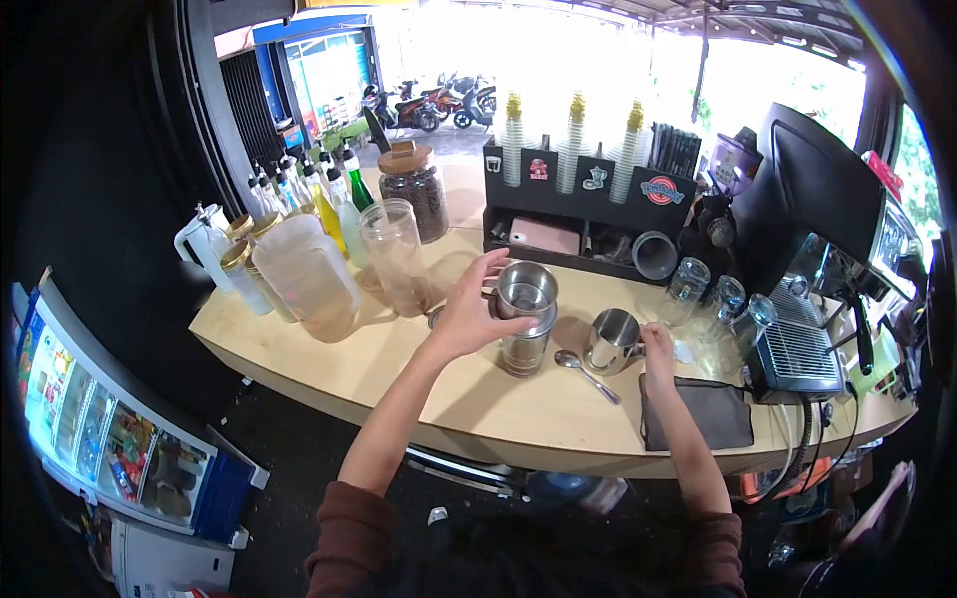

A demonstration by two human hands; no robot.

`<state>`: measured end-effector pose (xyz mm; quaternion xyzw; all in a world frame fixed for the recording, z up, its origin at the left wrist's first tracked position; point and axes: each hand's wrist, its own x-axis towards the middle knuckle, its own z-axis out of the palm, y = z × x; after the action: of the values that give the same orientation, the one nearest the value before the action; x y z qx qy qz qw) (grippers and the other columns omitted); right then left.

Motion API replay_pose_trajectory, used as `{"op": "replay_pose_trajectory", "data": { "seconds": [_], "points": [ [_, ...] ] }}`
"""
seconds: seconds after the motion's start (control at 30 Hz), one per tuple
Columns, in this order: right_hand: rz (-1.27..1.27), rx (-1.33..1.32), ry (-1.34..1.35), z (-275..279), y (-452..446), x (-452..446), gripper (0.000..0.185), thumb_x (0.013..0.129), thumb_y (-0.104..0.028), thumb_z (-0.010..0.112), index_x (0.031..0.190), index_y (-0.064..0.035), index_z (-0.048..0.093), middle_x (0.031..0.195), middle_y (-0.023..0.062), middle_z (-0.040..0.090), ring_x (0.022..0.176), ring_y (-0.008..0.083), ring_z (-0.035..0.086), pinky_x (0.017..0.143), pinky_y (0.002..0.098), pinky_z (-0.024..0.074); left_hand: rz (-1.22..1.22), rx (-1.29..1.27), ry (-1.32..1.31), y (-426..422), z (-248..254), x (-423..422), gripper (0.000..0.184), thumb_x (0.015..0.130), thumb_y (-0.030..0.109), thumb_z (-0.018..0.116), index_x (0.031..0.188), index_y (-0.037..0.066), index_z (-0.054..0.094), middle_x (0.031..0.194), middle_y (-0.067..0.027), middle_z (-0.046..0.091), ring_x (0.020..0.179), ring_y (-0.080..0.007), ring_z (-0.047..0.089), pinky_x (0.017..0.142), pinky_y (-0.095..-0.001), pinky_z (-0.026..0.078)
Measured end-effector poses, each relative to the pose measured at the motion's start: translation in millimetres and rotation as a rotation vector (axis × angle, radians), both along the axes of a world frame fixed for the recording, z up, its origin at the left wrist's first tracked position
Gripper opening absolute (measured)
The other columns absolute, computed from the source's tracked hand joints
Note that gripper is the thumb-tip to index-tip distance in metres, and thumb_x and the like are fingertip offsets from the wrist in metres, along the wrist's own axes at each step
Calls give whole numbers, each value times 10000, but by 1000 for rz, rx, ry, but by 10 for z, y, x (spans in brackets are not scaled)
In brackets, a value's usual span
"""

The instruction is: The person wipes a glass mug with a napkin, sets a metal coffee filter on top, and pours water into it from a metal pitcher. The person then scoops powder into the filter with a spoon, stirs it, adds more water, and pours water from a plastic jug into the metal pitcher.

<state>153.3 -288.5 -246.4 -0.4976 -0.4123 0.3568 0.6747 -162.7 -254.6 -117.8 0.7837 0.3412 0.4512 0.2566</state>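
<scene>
A metal coffee drip filter (528, 289) sits on top of a clear glass (523, 357) on the wooden counter. My left hand (471, 314) is curled round the filter's left side, its thumb across the front and the fingers behind. To the right stands a stainless steel mug (611, 342), upright and tilted slightly if at all. My right hand (657, 351) pinches the mug's handle at its right side. Between the glass and the mug lies a metal spoon (588, 376). I cannot make out what is inside the filter.
A plastic pitcher (307, 279), a tall clear container (396, 257) and a jar of coffee beans (415, 194) stand left. Behind is a black cup organizer (588, 214). Upturned glasses (688, 289), a dark cloth (698, 414) and an espresso machine (812, 339) are right.
</scene>
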Motion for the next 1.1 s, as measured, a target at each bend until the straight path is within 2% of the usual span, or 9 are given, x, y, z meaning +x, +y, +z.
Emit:
{"op": "replay_pose_trajectory", "data": {
  "seconds": [0.1, 0.27, 0.33, 0.37, 0.47, 0.73, 0.8, 1.03, 1.1],
  "points": [
    [-161, 3, -187, 173, -97, -68, 107, 884, -132, 576, 953, -71, 521, 888, 18, 527, 859, 125, 506, 763, 243, 394, -22, 94, 81, -4, 7, -205, 929, 619, 270, 842, 1349, 31, 319, 1326, -159, 436, 1210, -266, 456, 1032, -396, 351],
    [-357, 192, -407, 478, -89, -221, 160, 872, -118, 576, 1002, -63, 501, 1006, 32, 501, 978, 141, 474, 832, 290, 388, -35, 116, 35, -135, 32, -763, 819, 684, 212, 797, 1341, 38, 341, 1316, -125, 443, 1219, -246, 445, 1043, -394, 334],
    [-360, 273, -434, 668, -162, -417, 168, 868, -106, 573, 1009, -60, 494, 1041, 38, 490, 998, 146, 467, 850, 302, 383, 67, 144, -102, -100, -109, -1029, 738, 719, 169, 763, 1329, 39, 367, 1304, -109, 451, 1219, -233, 443, 1042, -393, 332],
    [-356, 325, -432, 751, -190, -561, 165, 867, -96, 567, 1007, -56, 488, 1040, 42, 485, 988, 146, 468, 855, 301, 380, 113, 130, -206, -127, -131, -1112, 599, 753, 185, 734, 1258, 28, 452, 1279, -135, 463, 1196, -252, 461, 1014, -376, 354],
    [-402, 395, -501, 950, -299, -1065, 158, 847, -51, 559, 983, -39, 479, 1024, 70, 480, 962, 165, 470, 846, 299, 381, 271, 160, -361, 7, -390, -1401, 592, 775, 156, 707, 1278, 19, 426, 1277, -139, 463, 1199, -260, 456, 1015, -382, 349],
    [-245, 576, -838, 1015, -385, -2262, 185, 759, 23, 597, 917, -16, 511, 991, 142, 510, 909, 243, 498, 798, 317, 400, 323, 93, -278, 732, -875, -1346, 917, 750, 213, 733, 1413, -28, 148, 1406, -259, 278, 1330, -357, 265, 1092, -430, 226],
    [-219, 588, -883, 998, -410, -2468, 198, 748, 33, 604, 918, -15, 515, 998, 147, 516, 908, 250, 504, 790, 323, 407, 515, 168, -141, 869, -833, -1251, 1083, 682, 283, 795, 1416, -44, 69, 1427, -278, 224, 1324, -364, 272, 1094, -427, 229],
    [-34, 503, -806, 792, -538, -2848, 217, 766, 21, 620, 950, -31, 518, 1006, 122, 527, 901, 230, 518, 720, 300, 428, 540, 13, -282, 1246, -881, -1282, 1125, 619, 232, 812, 1421, -17, 64, 1428, -264, 209, 1343, -366, 210, 1108, -414, 189],
    [-29, 499, -804, 828, -577, -2912, 219, 767, 22, 620, 954, -29, 518, 1004, 120, 528, 896, 228, 521, 719, 300, 432, 399, 67, -376, 1223, -899, -1317, 1089, 614, 209, 803, 1416, -11, 99, 1432, -251, 207, 1328, -358, 235, 1095, -411, 213]
  ]
}}
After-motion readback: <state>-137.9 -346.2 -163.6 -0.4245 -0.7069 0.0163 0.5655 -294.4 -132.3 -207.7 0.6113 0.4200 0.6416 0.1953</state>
